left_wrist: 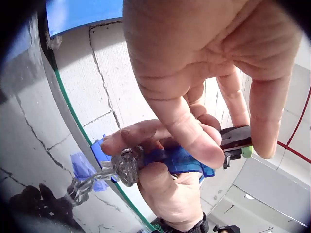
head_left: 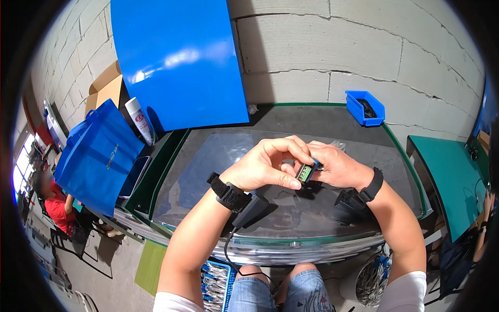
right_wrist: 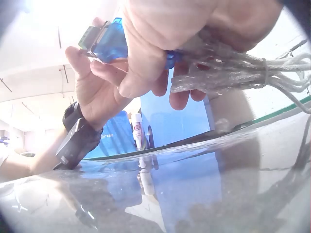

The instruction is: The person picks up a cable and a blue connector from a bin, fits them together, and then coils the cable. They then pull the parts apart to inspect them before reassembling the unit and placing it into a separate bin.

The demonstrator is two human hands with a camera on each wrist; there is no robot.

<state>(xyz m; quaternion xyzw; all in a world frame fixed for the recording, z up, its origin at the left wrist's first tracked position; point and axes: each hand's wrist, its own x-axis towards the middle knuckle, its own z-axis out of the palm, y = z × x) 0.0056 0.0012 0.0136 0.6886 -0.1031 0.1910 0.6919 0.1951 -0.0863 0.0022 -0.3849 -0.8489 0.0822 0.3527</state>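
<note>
Over the table, both hands meet on one small assembly. My right hand [head_left: 343, 166] grips a translucent blue cable connector [right_wrist: 111, 42] and the bundled clear cable [right_wrist: 233, 73] trailing from it. At the connector's end sits a green terminal block [head_left: 305, 173] with a black back [left_wrist: 235, 137]. My left hand [head_left: 270, 162] pinches this block between thumb and fingers. In the left wrist view, the left hand's fingers also reach over the blue connector [left_wrist: 180, 161]. The right palm hides part of the cable.
A blue bin [head_left: 365, 109] with dark items stands at the table's back right corner. Left of the table are a blue bag [head_left: 99, 156] and a spray can [head_left: 139, 120]. A blue board [head_left: 179, 62] leans on the wall. A bucket of cables [head_left: 364, 286] stands below.
</note>
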